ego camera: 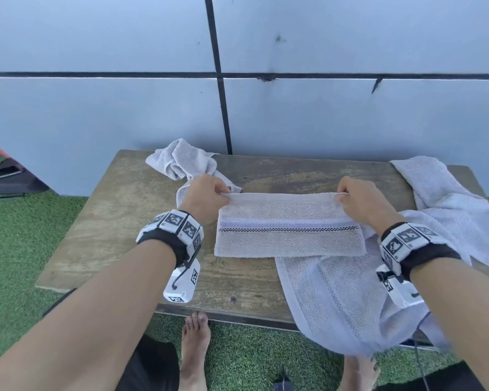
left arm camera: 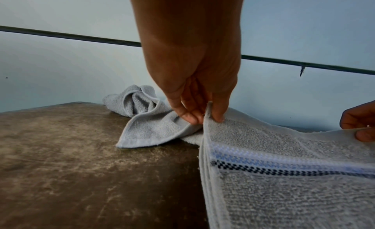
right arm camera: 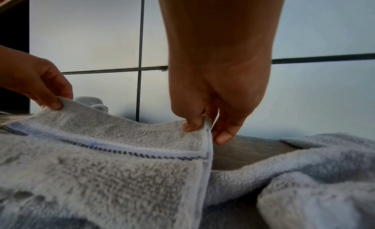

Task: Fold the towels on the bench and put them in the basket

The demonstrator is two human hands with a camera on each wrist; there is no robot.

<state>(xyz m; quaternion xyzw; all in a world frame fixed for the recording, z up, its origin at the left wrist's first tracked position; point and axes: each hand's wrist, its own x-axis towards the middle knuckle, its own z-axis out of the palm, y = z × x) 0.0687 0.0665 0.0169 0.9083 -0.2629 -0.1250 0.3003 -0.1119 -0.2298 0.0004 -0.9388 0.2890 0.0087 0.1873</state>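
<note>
Striped towel (ego camera: 288, 238): mid-table (ego camera: 124, 221), partly folded; left hand (ego camera: 206, 197) and right hand (ego camera: 362, 201) each pinch a far corner, lifting that edge taut, likely to keep the fold square. Unfolded towels: crumpled towel (ego camera: 181, 159) far left, large towel (ego camera: 449, 204) draped right; basket not in view.

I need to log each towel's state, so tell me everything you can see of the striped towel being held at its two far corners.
The striped towel is pale grey terry cloth, folded into a flat rectangle, with a white-and-blue woven band and a dark checkered line running along its length. It lies on the wooden bench, its near edge overlapping another towel. The left hand and right hand each pinch a far corner, lifting that edge slightly.
</note>
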